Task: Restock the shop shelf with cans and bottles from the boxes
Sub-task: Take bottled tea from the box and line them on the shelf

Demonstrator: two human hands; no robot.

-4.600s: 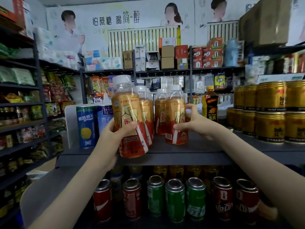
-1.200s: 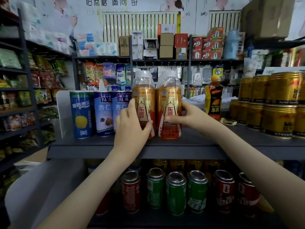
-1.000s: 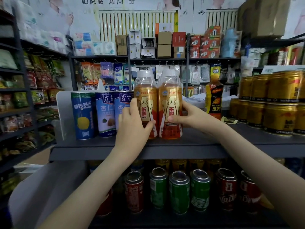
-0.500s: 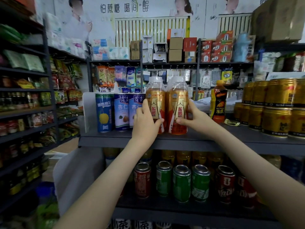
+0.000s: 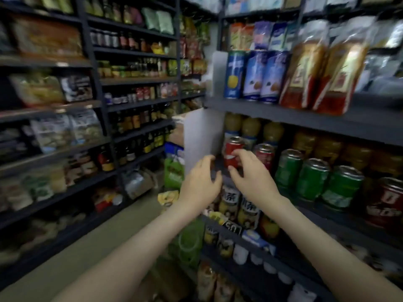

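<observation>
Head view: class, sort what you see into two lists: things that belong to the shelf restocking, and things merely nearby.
Belongs to the job:
orange bottles, top shelf
blue cans beside them
red can and green cans, shelf below
left hand and right hand, both empty

Just nearby:
snack packets
dark bottles

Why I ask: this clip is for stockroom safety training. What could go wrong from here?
1. The right hand hovers, fingers loosely curled, just in front of the red can at the row's left end; a careless sweep could topple it into its neighbours.
2. The two orange bottles stand near the front edge of the top shelf; a bump while reaching up could bring them down.
The frame is blurred, so exact gaps are unclear.
</observation>
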